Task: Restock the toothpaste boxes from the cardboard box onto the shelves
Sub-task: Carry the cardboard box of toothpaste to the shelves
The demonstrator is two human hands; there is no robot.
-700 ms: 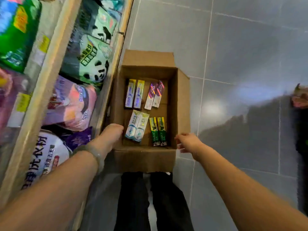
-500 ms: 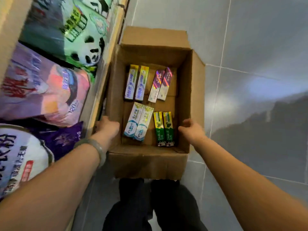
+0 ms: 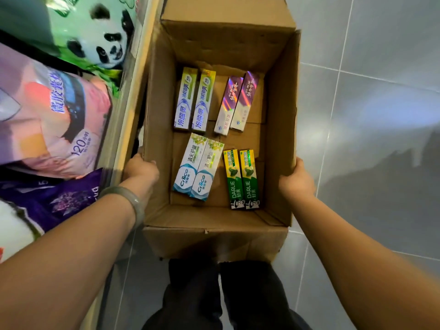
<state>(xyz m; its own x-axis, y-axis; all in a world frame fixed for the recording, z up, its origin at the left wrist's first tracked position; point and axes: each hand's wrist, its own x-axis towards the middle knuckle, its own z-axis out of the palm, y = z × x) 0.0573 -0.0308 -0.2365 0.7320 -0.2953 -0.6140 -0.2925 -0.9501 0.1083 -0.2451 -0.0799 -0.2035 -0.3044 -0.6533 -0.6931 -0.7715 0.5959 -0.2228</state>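
Note:
An open cardboard box (image 3: 281, 120) stands on the floor in front of me. Inside lie toothpaste boxes in pairs: two blue-and-yellow ones (image 3: 194, 98) at the back left, two purple ones (image 3: 237, 102) at the back right, two white Crice ones (image 3: 198, 166) at the front left, two green Darlie ones (image 3: 242, 178) at the front right. My left hand (image 3: 140, 169) grips the box's left wall, with a bangle on that wrist. My right hand (image 3: 296, 179) grips the right wall.
A wooden shelf edge (image 3: 129, 101) runs along the box's left side. Behind it sit soft packs: a panda-printed one (image 3: 95, 36), a pink one (image 3: 52, 117) and a purple one (image 3: 57, 198). Grey tiled floor (image 3: 369, 103) lies to the right. My dark trouser legs (image 3: 226, 294) are below the box.
Both hands have moved from the box's near corners onto its side walls and closed on them. The view has come closer to the box.

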